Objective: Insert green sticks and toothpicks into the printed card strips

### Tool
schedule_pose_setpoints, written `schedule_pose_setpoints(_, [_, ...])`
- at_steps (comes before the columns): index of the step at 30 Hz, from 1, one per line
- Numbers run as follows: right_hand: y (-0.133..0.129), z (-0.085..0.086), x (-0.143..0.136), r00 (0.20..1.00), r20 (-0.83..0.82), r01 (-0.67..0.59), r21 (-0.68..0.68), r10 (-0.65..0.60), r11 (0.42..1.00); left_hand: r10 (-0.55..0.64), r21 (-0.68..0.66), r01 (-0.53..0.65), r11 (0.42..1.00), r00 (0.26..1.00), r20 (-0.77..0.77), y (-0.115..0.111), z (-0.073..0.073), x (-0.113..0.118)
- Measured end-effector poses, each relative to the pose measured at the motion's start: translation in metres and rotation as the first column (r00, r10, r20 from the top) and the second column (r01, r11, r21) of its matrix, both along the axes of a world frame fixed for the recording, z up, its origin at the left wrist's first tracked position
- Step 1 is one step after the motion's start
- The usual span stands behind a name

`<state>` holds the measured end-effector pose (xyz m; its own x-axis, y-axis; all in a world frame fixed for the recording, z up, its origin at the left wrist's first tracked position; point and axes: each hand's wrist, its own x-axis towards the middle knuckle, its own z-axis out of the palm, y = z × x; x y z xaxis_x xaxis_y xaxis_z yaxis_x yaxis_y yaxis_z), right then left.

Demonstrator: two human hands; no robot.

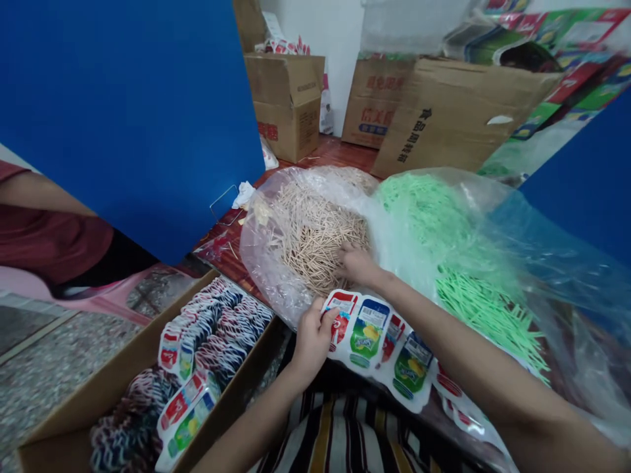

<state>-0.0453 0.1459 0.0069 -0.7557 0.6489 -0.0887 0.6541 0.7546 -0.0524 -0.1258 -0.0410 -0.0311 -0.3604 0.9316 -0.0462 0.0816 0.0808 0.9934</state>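
Observation:
My left hand point(314, 338) is closed on the left end of a strip of printed packets point(367, 332), red ones alternating with green and blue ones. The strip runs down to the right under my right forearm. My right hand point(355, 265) touches a heap of thin tan sticks point(315, 246) in a clear plastic bag point(256, 263); its fingers are partly spread at the heap's right side, and no stick shows clearly in them. Bright green sticks point(486, 315) lie in another clear bag to the right.
A cardboard box point(64, 407) with folded packet strips stands at the lower left. Brown cartons point(308, 125) stand at the back. Blue panels point(123, 112) rise on both sides. A person in a dark red shirt point(49, 246) sits on a pink chair at left.

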Motion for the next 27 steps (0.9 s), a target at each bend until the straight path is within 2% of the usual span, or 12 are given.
schedule_pose_setpoints(5, [0.011, -0.018, -0.030, 0.992, 0.124, -0.008, 0.011, 0.007, 1.000, 0.011, -0.040, -0.005, 0.999, 0.991, 0.132, -0.004, -0.003, -0.014])
schedule_pose_setpoints(10, [0.021, -0.027, -0.033, 0.983, 0.160, -0.076, -0.072, 0.087, 0.994, 0.023, -0.061, -0.014, 0.998, 0.988, 0.155, -0.004, -0.001, -0.022])
schedule_pose_setpoints(15, [0.033, -0.028, -0.018, 0.996, 0.050, -0.074, -0.107, 0.079, 0.992, 0.022, -0.069, -0.011, 0.998, 0.986, 0.168, -0.001, -0.005, -0.021])
schedule_pose_setpoints(22, [0.037, -0.025, -0.002, 0.990, -0.138, 0.010, -0.137, -0.029, 0.990, 0.024, -0.072, -0.006, 0.997, 0.967, 0.254, 0.003, 0.003, -0.016])
schedule_pose_setpoints(27, [0.036, -0.023, -0.003, 0.946, -0.281, 0.127, -0.141, -0.163, 0.982, 0.023, -0.069, -0.004, 0.998, 0.960, 0.279, 0.003, 0.004, -0.013])
